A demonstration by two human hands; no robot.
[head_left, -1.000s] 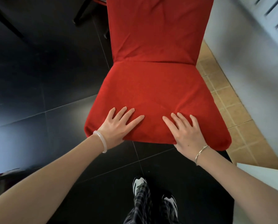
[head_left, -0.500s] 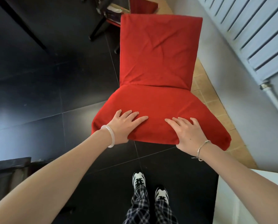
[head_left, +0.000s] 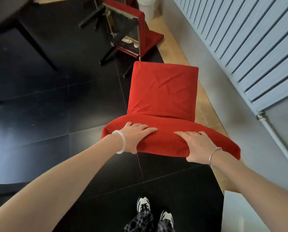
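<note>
Head view looks down on a red chair point(head_left: 163, 97) standing on the black floor point(head_left: 56, 114), just beside a strip of tan tiles point(head_left: 205, 104) along the wall. Its back is upright and faces the person. Both hands grip the seat's front edge. The left hand point(head_left: 136, 136) lies on the seat's left part, fingers close together and flat on the fabric, thumb tucked below the edge. The right hand point(head_left: 198, 146) holds the right part the same way, fingers slightly spread on top and thumb curled under the edge. A white bangle point(head_left: 121, 144) sits on the left wrist, a silver one point(head_left: 213, 156) on the right. Behind stands a second chair point(head_left: 143, 30), near a dark table point(head_left: 5, 14). A slatted panel point(head_left: 248, 47) lines the wall. The person's shoes point(head_left: 143, 204) show below.
</note>
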